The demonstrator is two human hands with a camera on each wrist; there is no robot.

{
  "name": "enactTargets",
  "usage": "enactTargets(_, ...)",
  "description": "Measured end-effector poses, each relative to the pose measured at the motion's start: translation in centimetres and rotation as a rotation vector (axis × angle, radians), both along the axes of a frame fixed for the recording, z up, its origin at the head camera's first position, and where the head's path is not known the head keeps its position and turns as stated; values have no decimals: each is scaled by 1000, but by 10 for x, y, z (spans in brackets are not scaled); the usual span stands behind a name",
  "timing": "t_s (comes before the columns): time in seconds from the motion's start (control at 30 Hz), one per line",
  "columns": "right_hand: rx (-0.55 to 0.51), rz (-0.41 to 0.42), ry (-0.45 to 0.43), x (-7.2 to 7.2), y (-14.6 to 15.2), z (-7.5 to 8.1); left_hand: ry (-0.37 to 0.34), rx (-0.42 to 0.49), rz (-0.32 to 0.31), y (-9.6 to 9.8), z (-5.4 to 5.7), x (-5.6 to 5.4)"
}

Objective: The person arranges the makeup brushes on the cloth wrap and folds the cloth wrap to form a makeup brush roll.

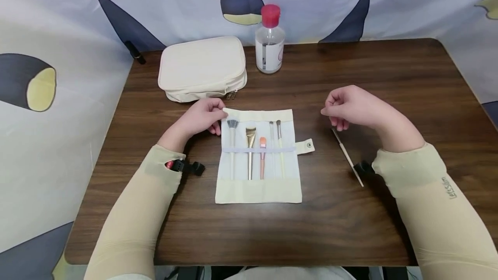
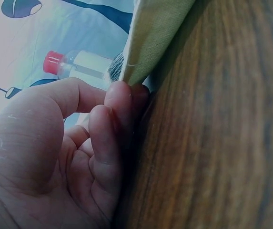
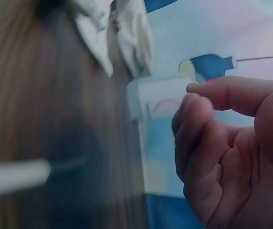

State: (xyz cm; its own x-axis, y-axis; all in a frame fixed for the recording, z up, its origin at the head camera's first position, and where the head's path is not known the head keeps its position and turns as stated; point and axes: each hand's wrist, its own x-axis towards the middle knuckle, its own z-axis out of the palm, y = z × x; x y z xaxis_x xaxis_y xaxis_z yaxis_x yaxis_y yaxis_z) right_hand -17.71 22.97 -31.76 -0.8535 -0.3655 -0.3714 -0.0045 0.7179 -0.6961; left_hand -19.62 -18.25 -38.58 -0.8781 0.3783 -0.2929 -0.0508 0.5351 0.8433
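A cream fabric brush roll (image 1: 258, 192) lies unrolled on the table, with several makeup brushes tucked under its lilac band, among them a gold brush (image 1: 250, 154) and a pink brush (image 1: 262, 161). Its upper left corner is pinched between thumb and fingers of my left hand (image 1: 204, 118); the left wrist view shows this hand (image 2: 93, 133) at the cloth's edge (image 2: 148, 45). My right hand (image 1: 352, 106) hovers to the right, fingers loosely curled, and holds nothing in the right wrist view (image 3: 231, 143). Below it a thin brush (image 1: 347, 155) lies on the table, apart from the fingers.
A cream zipped case (image 1: 202, 66) stands behind the roll, beside a clear bottle with a red cap (image 1: 270, 40). The roll's snap strap (image 1: 305, 146) points right. Patterned cloth (image 1: 303, 3) hangs along the back of the dark wooden table (image 1: 369, 232).
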Motion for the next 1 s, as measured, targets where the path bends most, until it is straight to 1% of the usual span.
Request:
enactTargets(0.1, 80, 31, 9, 4, 10, -6, 6, -2, 9, -2, 0, -1)
enactTargets(0.23, 201, 90, -14, 13, 19, -12, -5, -3, 1, -2, 0, -1)
enactTargets(0.37, 338, 139, 5, 21, 18, -14, 14, 6, 8, -1, 2, 0)
enactTargets(0.47, 407, 158, -4, 25, 15, -14, 9, 7, 8, -1, 2, 1)
enactTargets(0.57, 423, 175, -39, 27, 13, -16, -7, 5, 0, -1, -1, 1)
enactTargets(0.73, 437, 193, -45, 27, 12, -21, 24, 16, -1, 1, -2, -3)
enactTargets(0.8, 442, 203, -49, 26, 10, -23, 20, 16, -1, 1, -3, -4)
enactTargets(0.9, 434, 213, -67, 25, 6, -25, -1, 4, 1, 0, -3, -4)
enactTargets(1.0, 414, 207, -68, 23, 2, -26, 7, 4, 8, -1, -3, -3)
